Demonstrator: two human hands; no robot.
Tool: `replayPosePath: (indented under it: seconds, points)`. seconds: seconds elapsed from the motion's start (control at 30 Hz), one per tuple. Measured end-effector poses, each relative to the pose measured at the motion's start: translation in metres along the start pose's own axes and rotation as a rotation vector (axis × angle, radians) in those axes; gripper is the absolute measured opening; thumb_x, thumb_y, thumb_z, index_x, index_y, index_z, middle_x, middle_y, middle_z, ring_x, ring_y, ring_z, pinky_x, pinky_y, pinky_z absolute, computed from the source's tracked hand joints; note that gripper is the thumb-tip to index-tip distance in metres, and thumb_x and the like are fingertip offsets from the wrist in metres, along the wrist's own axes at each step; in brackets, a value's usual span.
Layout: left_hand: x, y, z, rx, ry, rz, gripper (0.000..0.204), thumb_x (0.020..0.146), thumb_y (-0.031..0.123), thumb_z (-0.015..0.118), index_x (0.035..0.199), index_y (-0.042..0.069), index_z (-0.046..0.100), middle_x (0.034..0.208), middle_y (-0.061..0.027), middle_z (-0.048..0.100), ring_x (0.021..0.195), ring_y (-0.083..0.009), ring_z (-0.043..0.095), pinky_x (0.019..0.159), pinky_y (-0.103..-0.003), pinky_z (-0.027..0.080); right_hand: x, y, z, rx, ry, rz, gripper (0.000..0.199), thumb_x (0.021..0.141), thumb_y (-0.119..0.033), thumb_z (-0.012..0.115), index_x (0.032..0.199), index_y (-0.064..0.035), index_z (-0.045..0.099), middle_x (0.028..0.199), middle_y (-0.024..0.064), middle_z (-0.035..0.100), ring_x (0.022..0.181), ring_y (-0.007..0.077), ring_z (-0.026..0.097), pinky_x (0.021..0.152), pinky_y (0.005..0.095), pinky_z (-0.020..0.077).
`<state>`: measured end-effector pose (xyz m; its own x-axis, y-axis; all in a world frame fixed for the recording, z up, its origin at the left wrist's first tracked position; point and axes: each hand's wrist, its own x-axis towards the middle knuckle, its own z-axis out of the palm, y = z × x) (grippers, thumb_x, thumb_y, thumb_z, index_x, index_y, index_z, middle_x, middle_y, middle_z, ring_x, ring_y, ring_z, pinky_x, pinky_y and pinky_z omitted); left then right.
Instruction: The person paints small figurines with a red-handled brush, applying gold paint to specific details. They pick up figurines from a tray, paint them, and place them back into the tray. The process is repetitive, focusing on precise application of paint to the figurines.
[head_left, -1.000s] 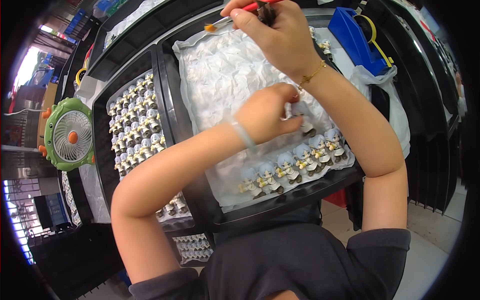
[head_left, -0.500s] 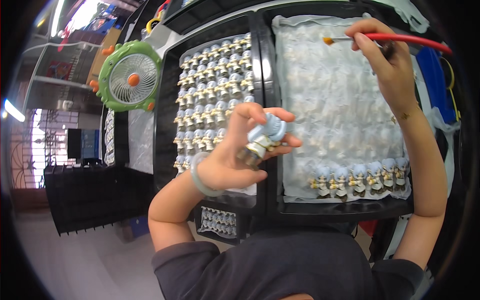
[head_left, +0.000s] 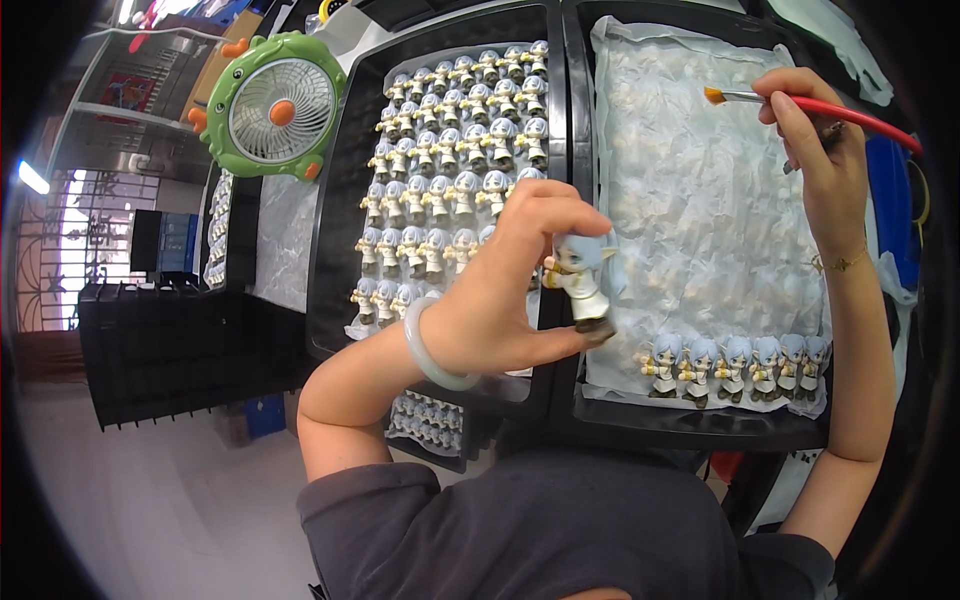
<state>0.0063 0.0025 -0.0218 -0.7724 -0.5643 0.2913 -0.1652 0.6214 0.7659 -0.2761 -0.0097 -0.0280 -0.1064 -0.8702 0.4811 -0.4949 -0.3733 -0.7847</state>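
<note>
My left hand [head_left: 500, 285] pinches a small figurine [head_left: 584, 290] between its fingers and thumb, at the head and feet. The figurine has pale blue hair, a pointed ear, a white dress and dark feet, and its side shows. My right hand [head_left: 828, 165] grips a red-handled paintbrush [head_left: 860, 119] with amber bristles, pointing left over the right-hand tray. Something dark, partly hidden, is also in that palm. Beneath the brush a translucent sheet [head_left: 700, 220] covers blurred shapes. Several bare figurines [head_left: 734, 365] line the sheet's near edge.
To the left, a black tray [head_left: 345, 190] bears rows of similar figurines [head_left: 466, 195]. The right-hand black tray [head_left: 700, 425] adjoins it. A green fan [head_left: 280, 112] stands beyond at the left. Below it is a black crate [head_left: 190, 350]. Another figurine tray [head_left: 428, 425] sits lower down.
The figurine has been turned from a tilted pose, crown of the head showing, to upright and side-on. My view has shifted; the brush stays in my right hand.
</note>
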Motion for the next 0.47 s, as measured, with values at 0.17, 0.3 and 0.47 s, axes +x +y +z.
replayPosePath:
  seconds: [0.17, 0.3, 0.47]
  points:
    - [-0.001, 0.013, -0.007, 0.511, 0.007, -0.031, 0.065, 0.049, 0.028, 0.078, 0.105, 0.006, 0.053, 0.082, -0.005, 0.046, 0.074, -0.0191, 0.042, 0.065, -0.029, 0.031, 0.0, -0.002, 0.002, 0.003, -0.036, -0.054, 0.018, 0.085, -0.017, 0.049, 0.091, -0.0047, 0.061, 0.07, -0.001, 0.056, 0.054, -0.0004, 0.037, 0.047, 0.0144, 0.0267]
    - [-0.003, 0.01, -0.004, 0.69, 0.071, 0.033, 0.063, 0.046, 0.046, 0.076, 0.093, 0.009, 0.059, 0.071, -0.0007, 0.047, 0.063, -0.0179, 0.041, 0.063, -0.029, 0.028, 0.0, 0.003, 0.003, -0.021, -0.04, -0.094, 0.018, 0.085, -0.019, 0.051, 0.093, -0.0075, 0.063, 0.07, -0.004, 0.056, 0.053, -0.0016, 0.036, 0.045, 0.0144, 0.0246]
    - [-0.005, 0.006, -0.002, 0.683, 0.099, 0.024, 0.063, 0.045, 0.051, 0.075, 0.089, 0.009, 0.059, 0.071, -0.0005, 0.049, 0.063, -0.0174, 0.044, 0.063, -0.03, 0.028, 0.0, 0.006, 0.003, -0.018, -0.077, -0.087, 0.018, 0.085, -0.019, 0.051, 0.094, -0.008, 0.063, 0.071, -0.0035, 0.057, 0.053, -0.0015, 0.037, 0.045, 0.0146, 0.0251]
